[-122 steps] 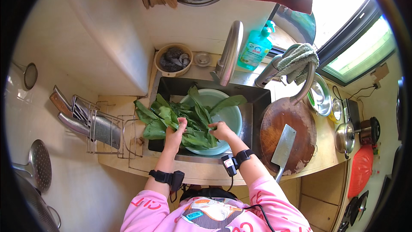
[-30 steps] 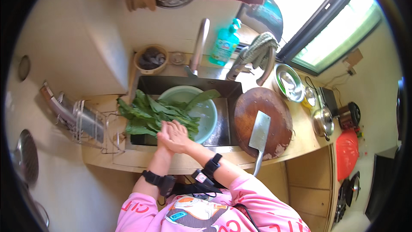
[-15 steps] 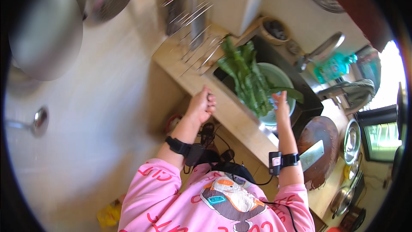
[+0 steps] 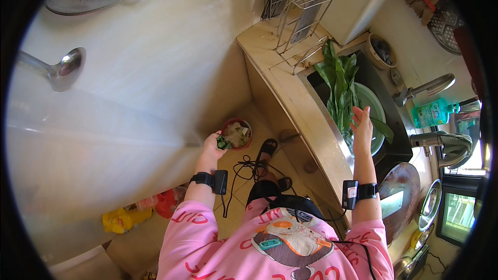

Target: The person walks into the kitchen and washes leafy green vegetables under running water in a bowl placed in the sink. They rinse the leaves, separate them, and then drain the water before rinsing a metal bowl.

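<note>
My left hand point(image 4: 211, 146) is closed round some dark green leaf scraps point(image 4: 223, 142), out to the left beside a small red bin point(image 4: 226, 127) on the floor. Pale scraps and what looks like a plastic bag lie in that bin. Over the sink my right hand point(image 4: 362, 124) has its fingers apart and holds nothing. Just left of it, long green leafy vegetables point(image 4: 340, 80) lie across a pale green basin point(image 4: 377, 105) in the dark sink point(image 4: 399, 129). One loose leaf point(image 4: 383, 130) hangs over the basin's near right side.
A wire knife rack point(image 4: 306, 18) stands on the counter's far corner. Right of the sink are a faucet point(image 4: 428, 89), a green soap bottle point(image 4: 431, 114) and a round cutting board point(image 4: 407, 184) with a cleaver point(image 4: 391, 204). Black cables point(image 4: 244, 168) trail by my feet.
My left hand has moved left and down from the counter edge to the bin, where leaf scraps now show in it. The view has swung left; my right hand stays over the basin.
</note>
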A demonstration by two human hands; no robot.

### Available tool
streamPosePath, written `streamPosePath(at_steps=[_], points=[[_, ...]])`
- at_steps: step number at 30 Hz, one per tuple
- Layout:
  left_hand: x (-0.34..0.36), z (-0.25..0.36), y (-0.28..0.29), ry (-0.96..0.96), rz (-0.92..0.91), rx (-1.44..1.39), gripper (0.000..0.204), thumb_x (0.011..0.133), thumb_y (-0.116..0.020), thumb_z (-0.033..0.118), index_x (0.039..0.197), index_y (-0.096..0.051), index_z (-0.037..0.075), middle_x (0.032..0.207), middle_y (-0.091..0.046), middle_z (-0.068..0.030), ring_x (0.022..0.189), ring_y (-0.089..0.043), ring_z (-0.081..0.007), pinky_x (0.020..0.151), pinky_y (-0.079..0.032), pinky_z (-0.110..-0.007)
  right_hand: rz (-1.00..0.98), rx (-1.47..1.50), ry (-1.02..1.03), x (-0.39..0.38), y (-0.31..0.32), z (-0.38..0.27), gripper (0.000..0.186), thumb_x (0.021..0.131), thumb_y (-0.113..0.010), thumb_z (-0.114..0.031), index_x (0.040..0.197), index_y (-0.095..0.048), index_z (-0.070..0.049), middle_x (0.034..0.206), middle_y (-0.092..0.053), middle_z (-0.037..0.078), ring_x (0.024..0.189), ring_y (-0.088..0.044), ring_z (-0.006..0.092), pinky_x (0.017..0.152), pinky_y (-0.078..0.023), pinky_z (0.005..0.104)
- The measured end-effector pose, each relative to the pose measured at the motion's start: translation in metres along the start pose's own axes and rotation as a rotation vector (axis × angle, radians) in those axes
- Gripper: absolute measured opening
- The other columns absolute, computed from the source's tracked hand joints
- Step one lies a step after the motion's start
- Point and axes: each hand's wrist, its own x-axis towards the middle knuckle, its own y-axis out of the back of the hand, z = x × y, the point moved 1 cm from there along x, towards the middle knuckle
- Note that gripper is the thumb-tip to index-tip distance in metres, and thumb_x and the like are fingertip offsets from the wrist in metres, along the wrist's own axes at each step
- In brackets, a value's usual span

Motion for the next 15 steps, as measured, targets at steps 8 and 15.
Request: streamPosePath(at_steps=[8,15], points=[[0.120,-0.024,0.013,-0.234,0.105,0.248,0.042,0.087,-0.051,0.006,0.129,-0.045,0.004,0.125,-0.050,-0.0134,0.110,-0.049,-0.0252,0.089,-0.040,-0.035,0.067,-0.198,-0.039,-0.002,0.031,0.005,0.063,0.091,-0.034,-0.058,0.116,-0.056,-0.004,0.118,-0.055,0.009,0.108,-0.048,0.0205,0.089,-0.036,0.0346],[0.118,-0.015,0.010,-0.340,0.114,0.377,0.031,0.086,-0.056,0.012,0.116,-0.056,0.004,0.110,-0.059,-0.0091,0.100,-0.053,-0.0170,0.082,-0.042,-0.030,0.094,-0.179,-0.049,0.005,0.044,0.012,0.060,0.091,-0.035,-0.055,0.117,-0.056,-0.005,0.118,-0.055,0.009,0.105,-0.049,0.0193,0.089,-0.037,0.0345]])
